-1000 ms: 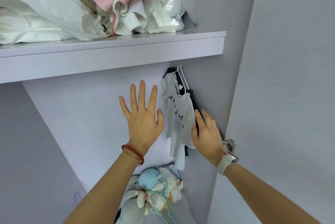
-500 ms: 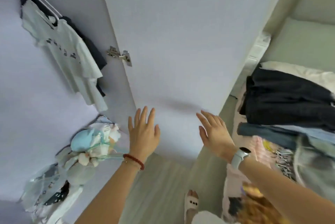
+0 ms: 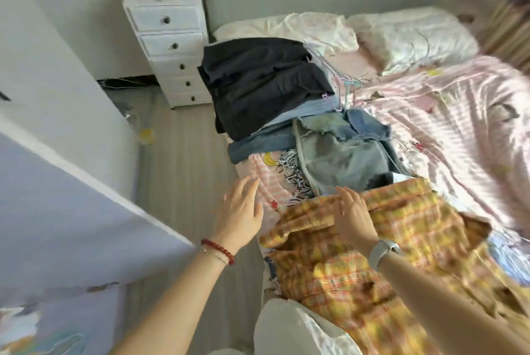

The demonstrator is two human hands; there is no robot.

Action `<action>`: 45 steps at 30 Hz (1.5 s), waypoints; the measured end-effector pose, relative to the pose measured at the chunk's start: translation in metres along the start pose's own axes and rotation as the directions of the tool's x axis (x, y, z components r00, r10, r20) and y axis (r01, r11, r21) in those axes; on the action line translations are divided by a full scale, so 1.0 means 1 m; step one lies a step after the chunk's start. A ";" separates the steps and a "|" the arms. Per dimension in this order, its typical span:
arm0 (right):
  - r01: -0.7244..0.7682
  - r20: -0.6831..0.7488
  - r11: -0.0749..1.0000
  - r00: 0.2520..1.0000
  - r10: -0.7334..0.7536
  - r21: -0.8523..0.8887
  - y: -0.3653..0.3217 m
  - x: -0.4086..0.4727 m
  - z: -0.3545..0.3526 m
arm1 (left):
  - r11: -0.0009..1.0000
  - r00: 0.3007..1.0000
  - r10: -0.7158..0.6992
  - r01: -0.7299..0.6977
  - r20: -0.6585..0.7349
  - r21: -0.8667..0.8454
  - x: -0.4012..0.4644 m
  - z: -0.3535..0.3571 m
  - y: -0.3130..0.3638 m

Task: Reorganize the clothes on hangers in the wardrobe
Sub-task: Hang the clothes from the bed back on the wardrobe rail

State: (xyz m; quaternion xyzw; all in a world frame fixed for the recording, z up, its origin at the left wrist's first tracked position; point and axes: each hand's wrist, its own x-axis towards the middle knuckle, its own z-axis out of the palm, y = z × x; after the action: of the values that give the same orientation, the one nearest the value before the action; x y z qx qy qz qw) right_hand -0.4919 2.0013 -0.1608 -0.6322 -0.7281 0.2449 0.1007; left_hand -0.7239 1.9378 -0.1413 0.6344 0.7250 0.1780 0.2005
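A yellow and orange plaid shirt (image 3: 407, 242) lies spread on the near part of the bed. My right hand (image 3: 354, 215), fingers straight, rests on its upper edge. My left hand (image 3: 241, 211) hovers open just left of the shirt, over the bed's edge. Beyond the hands lie a pale denim garment (image 3: 341, 153), a folded blue denim piece (image 3: 258, 145) and a stack of dark folded clothes (image 3: 263, 82). Several thin wire hangers (image 3: 344, 84) lie tangled beside the dark stack. The lilac wardrobe door (image 3: 71, 211) stands at the left.
The bed has a pink striped cover (image 3: 459, 125) and two pale pillows (image 3: 410, 36). A white chest of small drawers (image 3: 169, 41) stands at the bed's head. Grey wooden floor (image 3: 177, 159) runs between wardrobe and bed, with a small yellow object (image 3: 146, 134) on it.
My view has swung right from the wardrobe interior to the bed. Both hands left the hanging clothes and wardrobe door; my right hand now lies on the plaid shirt.
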 end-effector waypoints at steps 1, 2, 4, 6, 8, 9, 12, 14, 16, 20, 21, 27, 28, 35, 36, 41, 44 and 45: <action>-0.050 -0.005 0.999 0.999 0.050 0.018 0.015 0.011 -0.004 | 0.999 0.999 0.033 -0.033 0.031 0.004 0.018 0.011 0.010; -0.105 -0.011 0.994 0.994 0.105 0.044 0.030 0.025 -0.009 | 0.998 0.996 0.060 -0.061 0.062 0.003 0.036 0.022 0.019; -0.211 -0.036 0.972 0.976 0.215 0.100 0.057 0.058 -0.017 | 0.995 0.987 0.097 -0.097 0.129 -0.006 0.072 0.045 0.033; -0.277 -0.083 0.951 0.953 0.290 0.139 0.086 0.095 -0.023 | 0.992 0.974 0.120 -0.124 0.190 0.009 0.108 0.069 0.045; -0.340 -0.116 0.926 0.925 0.361 0.166 0.115 0.132 -0.029 | 0.989 0.964 0.118 -0.136 0.237 0.063 0.142 0.093 0.057; -0.380 -0.123 0.909 0.907 0.403 0.172 0.129 0.148 -0.032 | 0.985 0.959 0.113 -0.142 0.258 0.098 0.157 0.104 0.063; -0.491 -0.133 0.855 0.848 0.513 0.168 0.175 0.189 -0.042 | 0.972 0.941 0.121 -0.177 0.315 0.157 0.199 0.135 0.085; -0.543 -0.119 0.826 0.819 0.561 0.154 0.205 0.214 -0.049 | 0.959 0.932 0.146 -0.216 0.332 0.184 0.229 0.154 0.098; -0.600 -0.084 0.788 0.786 0.613 0.133 0.235 0.235 -0.054 | 0.939 0.919 0.182 -0.268 0.351 0.215 0.260 0.173 0.111; -0.722 0.017 0.687 0.691 0.723 0.084 0.275 0.258 -0.048 | 0.900 0.879 0.195 -0.337 0.436 0.277 0.299 0.210 0.131; -0.744 0.037 0.664 0.668 0.744 0.072 0.283 0.261 -0.045 | 0.893 0.869 0.184 -0.343 0.460 0.292 0.305 0.218 0.134; -0.674 -0.116 0.656 0.662 0.741 0.341 0.304 0.273 -0.043 | 0.892 0.823 0.096 -0.321 0.560 0.318 0.323 0.238 0.138; -0.618 -0.190 0.658 0.650 0.736 0.431 0.301 0.271 -0.043 | 0.888 0.822 0.099 -0.328 0.562 0.324 0.325 0.238 0.140; -0.304 -0.461 0.801 0.690 0.558 0.515 0.272 0.239 -0.044 | 0.854 0.894 0.421 -0.447 0.153 0.266 0.376 0.212 0.182; -0.285 -0.461 0.807 0.702 0.543 0.518 0.269 0.234 -0.045 | 0.827 0.869 0.475 -0.495 0.140 0.267 0.389 0.210 0.194; -0.228 -0.471 0.834 0.737 0.485 0.502 0.264 0.216 -0.051 | 0.584 0.697 0.514 -0.711 0.500 0.392 0.434 0.212 0.231; -0.240 -0.488 0.844 0.726 0.484 0.480 0.266 0.213 -0.052 | 0.633 0.673 0.510 -0.715 0.536 0.296 0.431 0.204 0.235; -0.253 -0.489 0.843 0.720 0.492 0.475 0.268 0.213 -0.052 | 0.653 0.680 0.534 -0.709 0.503 0.265 0.423 0.201 0.236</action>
State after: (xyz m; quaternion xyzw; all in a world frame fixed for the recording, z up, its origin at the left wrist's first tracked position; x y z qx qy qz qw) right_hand -0.2732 2.2413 -0.2800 -0.7806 -0.4529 0.1843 0.3892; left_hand -0.4679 2.3890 -0.2196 0.8970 0.4231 -0.0588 0.1135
